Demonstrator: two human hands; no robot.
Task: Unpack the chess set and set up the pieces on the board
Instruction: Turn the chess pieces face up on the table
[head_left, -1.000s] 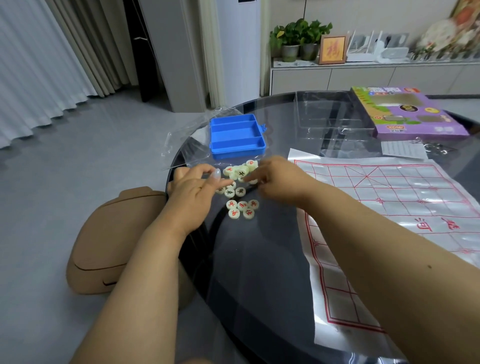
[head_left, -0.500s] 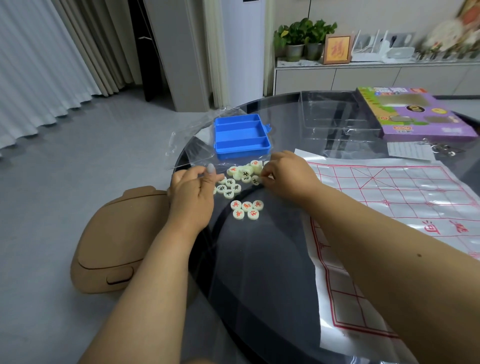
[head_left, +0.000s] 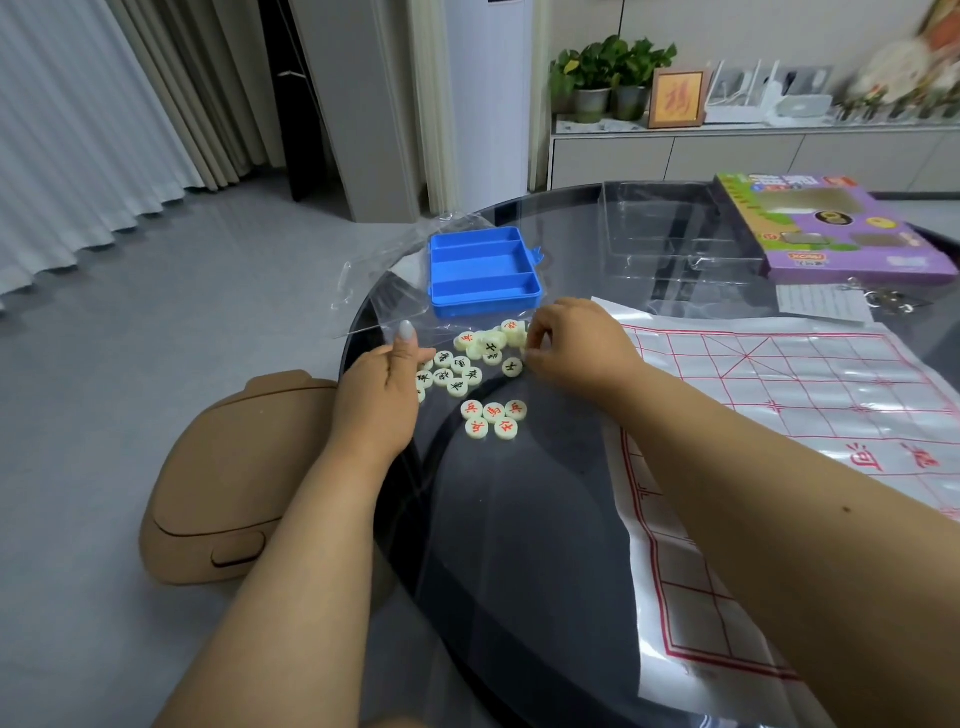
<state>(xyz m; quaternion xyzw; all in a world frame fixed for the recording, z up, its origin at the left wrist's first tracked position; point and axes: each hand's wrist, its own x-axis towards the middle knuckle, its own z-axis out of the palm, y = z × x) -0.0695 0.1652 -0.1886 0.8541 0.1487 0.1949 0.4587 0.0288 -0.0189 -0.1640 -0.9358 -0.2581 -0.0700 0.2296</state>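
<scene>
**Sorting the pieces before they reach the board**

Left hand (head_left: 387, 384) rests loosely curled, grasping nothing, beside the pieces (head_left: 470, 371) on the desk (head_left: 519, 545). Right hand (head_left: 571, 345) pinches one (better carry it straight over). The board (head_left: 779, 415) lies bare. Since a moment ago, the left thumb has lifted.

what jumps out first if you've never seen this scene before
The cluster of pale round chess pieces at the near left edge of the dark glass table, with the left hand and right hand working at either side. Just behind them sits a bright blue tray, and to the right lies the red-lined board sheet.
</scene>
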